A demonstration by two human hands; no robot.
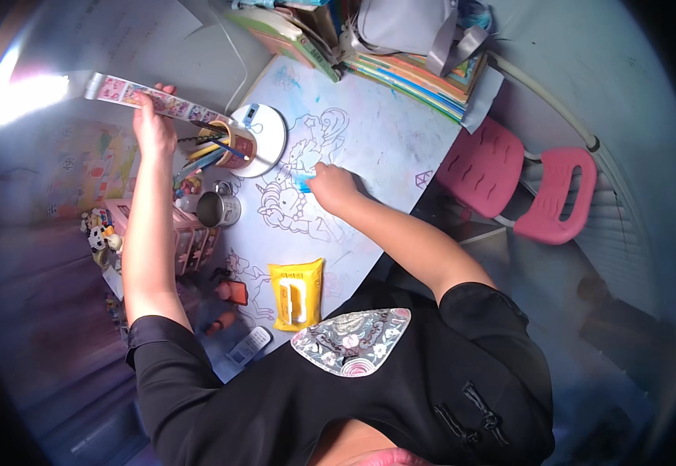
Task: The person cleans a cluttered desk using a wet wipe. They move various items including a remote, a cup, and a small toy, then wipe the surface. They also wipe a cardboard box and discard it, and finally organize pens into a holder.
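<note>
My left hand [154,125] is wrapped around the sticker-covered stem [180,108] of a desk lamp. The lamp's round white base [271,143] rests on the table, and its bright light [23,96] glows at the far left. On the tabletop, my right hand [335,186] presses down over a small blue piece [303,183], perhaps a wipe or sponge; most of it is hidden under the fingers. Purple line drawings of unicorns [282,207] surround that hand on the pale table surface [373,145]. A cup of pencils and pens [239,145] stands by the lamp base.
Nearer my body lies a yellow wipes pack [308,291], lid raised. An open metal can [219,208] and a pink organizer [189,242] line the left side, with a remote control [248,346] below. Stacked books [407,81] carry a grey bag [402,26]. A pink chair [483,169] stands right.
</note>
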